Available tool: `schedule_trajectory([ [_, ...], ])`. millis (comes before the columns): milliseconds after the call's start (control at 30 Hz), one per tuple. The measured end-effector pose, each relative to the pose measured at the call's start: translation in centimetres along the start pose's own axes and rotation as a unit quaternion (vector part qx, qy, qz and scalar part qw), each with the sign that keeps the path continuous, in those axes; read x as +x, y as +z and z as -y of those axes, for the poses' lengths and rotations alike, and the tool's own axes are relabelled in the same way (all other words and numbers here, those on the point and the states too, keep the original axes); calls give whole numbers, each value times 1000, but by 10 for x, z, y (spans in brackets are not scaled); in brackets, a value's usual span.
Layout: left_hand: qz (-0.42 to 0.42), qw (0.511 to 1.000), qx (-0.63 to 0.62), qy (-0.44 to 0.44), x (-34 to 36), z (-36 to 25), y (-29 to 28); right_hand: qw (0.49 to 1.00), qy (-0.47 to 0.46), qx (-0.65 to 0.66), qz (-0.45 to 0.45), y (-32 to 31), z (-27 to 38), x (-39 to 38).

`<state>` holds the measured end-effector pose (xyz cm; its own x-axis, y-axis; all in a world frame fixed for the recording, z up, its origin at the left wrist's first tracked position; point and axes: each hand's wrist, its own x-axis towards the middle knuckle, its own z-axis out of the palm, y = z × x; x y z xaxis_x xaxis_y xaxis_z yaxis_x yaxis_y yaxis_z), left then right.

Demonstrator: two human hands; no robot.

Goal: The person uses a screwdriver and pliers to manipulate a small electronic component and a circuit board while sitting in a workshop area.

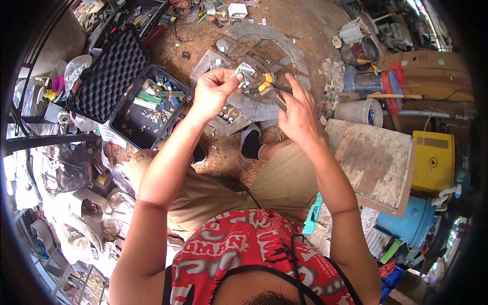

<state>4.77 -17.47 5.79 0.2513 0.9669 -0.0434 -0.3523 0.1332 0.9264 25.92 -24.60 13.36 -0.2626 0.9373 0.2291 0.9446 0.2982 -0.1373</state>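
Observation:
My left hand [214, 93] pinches a small whitish-green piece [246, 70], which looks like a bit of circuit board with metal on it, between thumb and fingers. In my right hand [299, 113] is a pair of yellow-and-black pliers [265, 83], its handles spread in my grip. The pliers' head points left, close to the piece; whether they touch I cannot tell. Below both hands lies a grey slab [249, 108] with small scraps on it. To the left stands an open black hard case [133, 127] holding several green circuit boards [148, 97].
The case's foam-lined lid [113, 71] leans open to the left. A worn wooden board [373, 157] lies at my right, beside a yellow box [433, 160] and a blue bucket [406, 221]. A grey ring-shaped slab [292, 48] and scattered scraps cover the dirt floor ahead.

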Motion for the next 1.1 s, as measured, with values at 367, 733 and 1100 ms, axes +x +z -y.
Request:
schedule_trajectory([
  [367,-32,999,8,-5,-4,6,3,995,-16,-102,6,-4,-5,11],
  [733,19,995,97,9,5,5,-11,951,124,247,138,4,-6,9],
  [1100,173,985,22,-18,3,-21,-23,641,190,662,340,1,-33,-3],
])
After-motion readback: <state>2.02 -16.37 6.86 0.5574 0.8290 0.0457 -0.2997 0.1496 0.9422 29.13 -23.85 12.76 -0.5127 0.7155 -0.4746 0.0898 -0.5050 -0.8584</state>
